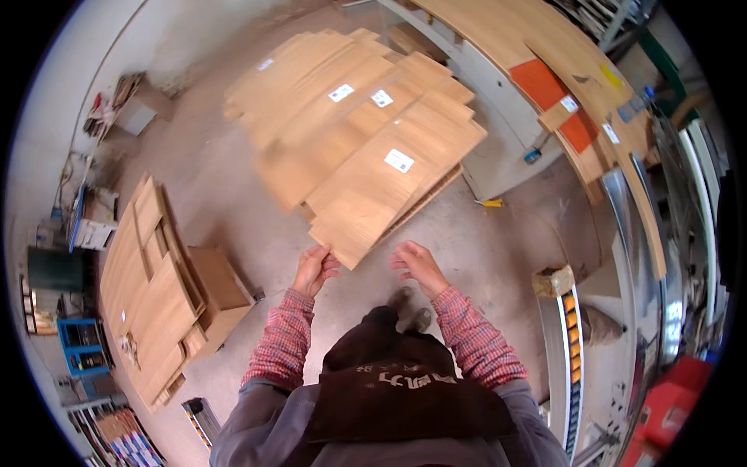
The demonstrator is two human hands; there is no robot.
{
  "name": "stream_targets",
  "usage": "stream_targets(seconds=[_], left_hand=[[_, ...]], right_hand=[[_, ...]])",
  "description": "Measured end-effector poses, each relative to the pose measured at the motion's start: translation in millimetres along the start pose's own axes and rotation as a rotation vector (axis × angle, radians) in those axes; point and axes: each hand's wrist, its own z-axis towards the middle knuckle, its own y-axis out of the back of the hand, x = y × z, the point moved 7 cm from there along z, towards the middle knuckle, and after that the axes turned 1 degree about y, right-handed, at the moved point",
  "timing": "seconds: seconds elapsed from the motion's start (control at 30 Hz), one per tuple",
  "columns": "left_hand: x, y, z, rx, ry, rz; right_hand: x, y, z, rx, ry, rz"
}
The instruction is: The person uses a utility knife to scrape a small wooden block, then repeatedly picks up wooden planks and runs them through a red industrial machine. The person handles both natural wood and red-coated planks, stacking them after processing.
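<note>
My left hand point(314, 270) is at the near left corner of a light wood-grain board point(412, 132), with the thumb and curled fingers closed on its edge. My right hand point(420, 268) is held to the right of that near corner, its fingers apart and touching nothing. The board carries a white label point(398, 161) and lies at an angle on top of a stack, with a gap showing under its right edge. More wood-grain boards point(296, 93) of differing sizes spread out behind it, several with white labels.
At the left stands a second pile of panels point(148, 280) beside a cardboard box point(222, 284). A long worktop point(498, 23) with an orange panel point(541, 86) runs along the far right. A roller rail point(573, 350) is at right, near a yellow-handled tool point(490, 203) on the floor.
</note>
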Motion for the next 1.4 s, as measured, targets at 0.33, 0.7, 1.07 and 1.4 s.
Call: stream_targets(seconds=[0.33, 0.7, 1.07, 1.4], left_hand=[[-67.2, 36.4, -12.4, -0.392, -0.681, 0.786], [-154.4, -137.3, -13.2, -0.102, -0.999, 1.18], [-139.8, -124.3, 17.8, -0.421, -0.831, 1.73], [-125.3, -93.6, 21.0, -0.315, -0.485, 1.533]], right_hand=[[106.2, 54.6, -57.1, -0.156, 0.458, -0.42], [331.8, 348.6, -153.4, -1.156, 0.554, -1.256], [377.4, 521.3, -23.0, -0.963, -0.008, -1.415], [378.2, 372.1, -164.3, -0.951, 0.175, -0.978]])
